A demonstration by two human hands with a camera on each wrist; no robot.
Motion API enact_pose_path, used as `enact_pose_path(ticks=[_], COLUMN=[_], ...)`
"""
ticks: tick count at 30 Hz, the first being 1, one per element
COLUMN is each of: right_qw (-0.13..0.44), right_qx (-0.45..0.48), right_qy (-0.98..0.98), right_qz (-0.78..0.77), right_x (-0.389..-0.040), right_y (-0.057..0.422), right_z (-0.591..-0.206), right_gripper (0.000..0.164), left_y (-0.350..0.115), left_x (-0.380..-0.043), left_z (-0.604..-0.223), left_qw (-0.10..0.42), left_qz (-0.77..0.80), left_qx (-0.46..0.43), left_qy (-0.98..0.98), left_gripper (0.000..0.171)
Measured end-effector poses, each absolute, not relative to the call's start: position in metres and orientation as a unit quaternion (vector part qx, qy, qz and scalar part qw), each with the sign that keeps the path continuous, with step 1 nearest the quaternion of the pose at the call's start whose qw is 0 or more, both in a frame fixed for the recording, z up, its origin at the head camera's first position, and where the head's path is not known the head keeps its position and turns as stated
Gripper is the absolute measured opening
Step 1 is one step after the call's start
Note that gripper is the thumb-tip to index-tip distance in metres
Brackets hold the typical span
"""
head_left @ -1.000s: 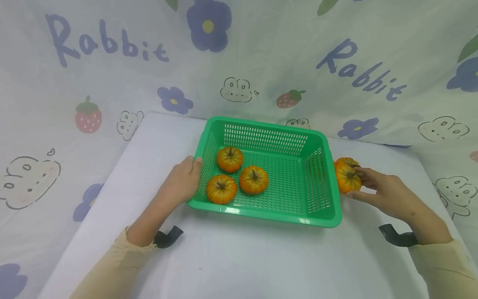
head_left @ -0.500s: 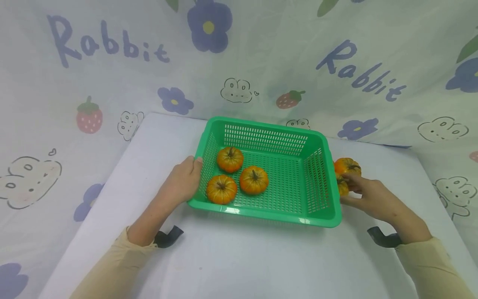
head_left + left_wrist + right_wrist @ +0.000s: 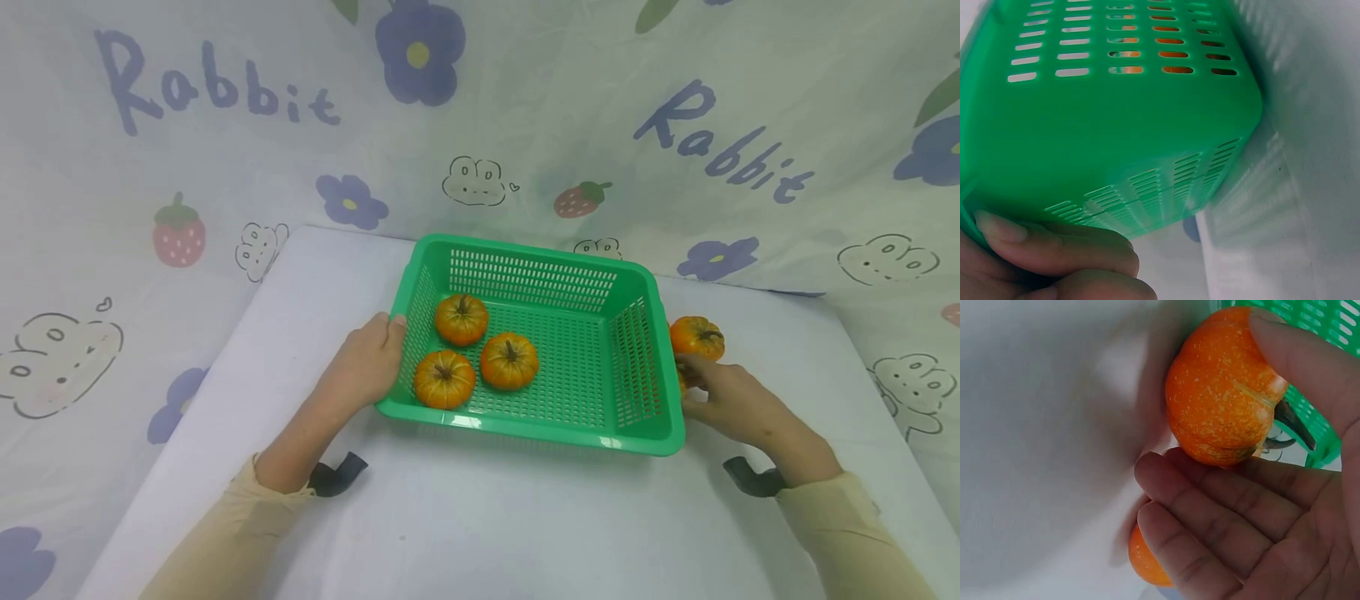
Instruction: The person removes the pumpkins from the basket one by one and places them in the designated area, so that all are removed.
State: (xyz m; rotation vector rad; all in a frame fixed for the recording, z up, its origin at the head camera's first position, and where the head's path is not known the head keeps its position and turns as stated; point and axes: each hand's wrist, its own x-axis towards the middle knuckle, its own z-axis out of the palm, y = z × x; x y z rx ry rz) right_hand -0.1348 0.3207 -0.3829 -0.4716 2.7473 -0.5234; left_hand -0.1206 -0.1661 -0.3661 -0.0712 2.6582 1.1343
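Note:
A green plastic basket with slotted walls holds 3 small orange pumpkins in its left half. My left hand grips the basket's left rim; in the left wrist view its fingers curl round the edge. Beside the right wall, my right hand holds another pumpkin between thumb and fingers, its dark stem towards the palm. From the head view, hand and basket rim mostly hide that pumpkin. Just behind the hand sits a further pumpkin, outside the basket.
Everything stands on a white-covered table. A white cloth backdrop with printed rabbits, flowers and strawberries rises behind it. Part of another orange pumpkin shows below the fingers in the right wrist view. Black wrist mounts sit on both arms.
My right hand has moved left and slightly nearer, bringing its pumpkin close against the basket's right side and away from the pumpkin behind. The left hand and basket have stayed put.

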Motion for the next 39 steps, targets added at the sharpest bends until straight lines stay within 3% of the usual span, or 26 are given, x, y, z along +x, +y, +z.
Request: enact_pose_path(ticks=[30, 39], right_qw=[0.145, 0.138], right_qx=[-0.16, -0.125], right_qy=[0.96, 0.975], right_qz=[-0.178, -0.125], right_x=[-0.131, -0.131], right_y=[0.324, 0.327], right_z=[-0.377, -0.341], right_gripper=[0.069, 0.085], left_y=[-0.167, -0.167], left_x=[-0.121, -0.12], left_z=[-0.367, -0.367], left_qw=[0.125, 0.121], left_qz=[0.388, 0.386], left_qx=[-0.025, -0.024], left_qy=[0.913, 0.914], left_gripper=[0.048, 0.047])
